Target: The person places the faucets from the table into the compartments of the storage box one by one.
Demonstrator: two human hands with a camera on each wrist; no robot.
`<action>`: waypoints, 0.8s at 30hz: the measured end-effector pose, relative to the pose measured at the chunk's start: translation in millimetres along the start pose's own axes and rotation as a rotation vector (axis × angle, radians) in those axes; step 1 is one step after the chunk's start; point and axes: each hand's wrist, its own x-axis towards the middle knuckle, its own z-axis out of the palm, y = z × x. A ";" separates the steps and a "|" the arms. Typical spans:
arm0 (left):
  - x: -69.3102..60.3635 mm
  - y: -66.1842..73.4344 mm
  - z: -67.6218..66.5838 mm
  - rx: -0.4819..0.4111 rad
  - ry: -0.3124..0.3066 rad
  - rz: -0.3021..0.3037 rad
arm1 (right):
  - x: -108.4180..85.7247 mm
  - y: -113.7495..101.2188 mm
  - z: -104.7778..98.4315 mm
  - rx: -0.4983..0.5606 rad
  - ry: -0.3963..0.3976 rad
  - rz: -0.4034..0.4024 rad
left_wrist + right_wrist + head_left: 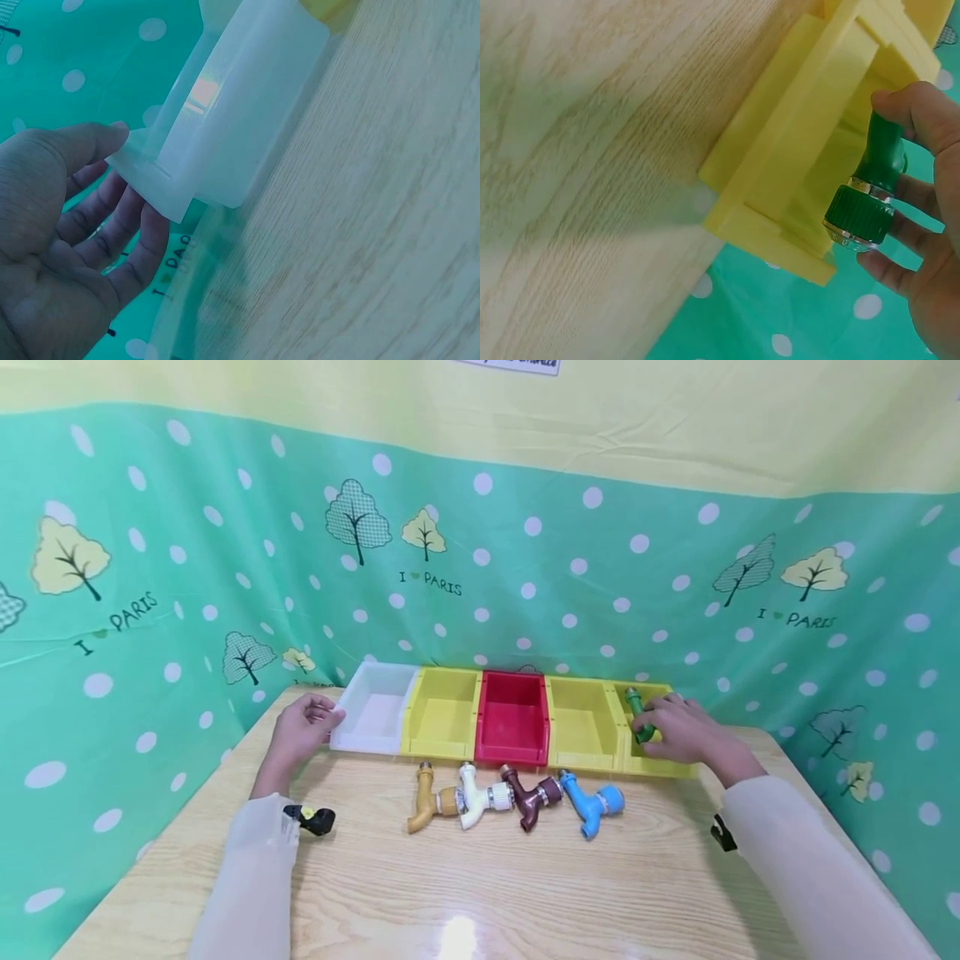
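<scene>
My left hand (301,732) pinches the outer side rim of the white bin (367,747), thumb above and fingers beneath, as the left wrist view shows. A green tap (880,161) with a ribbed knob is gripped by my right hand (681,727). It is over the far-right yellow bin (660,766), its threaded end toward the back. In the right wrist view, the thumb lies on the tap's body and the fingers are behind it. Whether the tap touches the bin's floor is hidden.
Between the end bins stand a yellow bin (441,747), a red bin (512,752) and another yellow bin (583,762). In front lie a mustard tap (424,799), a white tap (472,797), a maroon tap (528,799) and a blue tap (588,807). A patterned curtain (525,568) hangs behind.
</scene>
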 end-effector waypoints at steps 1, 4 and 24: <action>0.2 0.2 -0.1 -0.001 -0.002 0.000 | 1.5 0.7 0.8 0.002 -0.003 0.002; 0.2 0.6 -0.3 -0.004 -0.005 0.001 | 6.9 3.8 4.3 0.008 -0.029 0.008; -1.0 -0.4 0.1 -0.001 -0.007 0.006 | 23.8 11.2 22.8 0.042 -0.190 0.022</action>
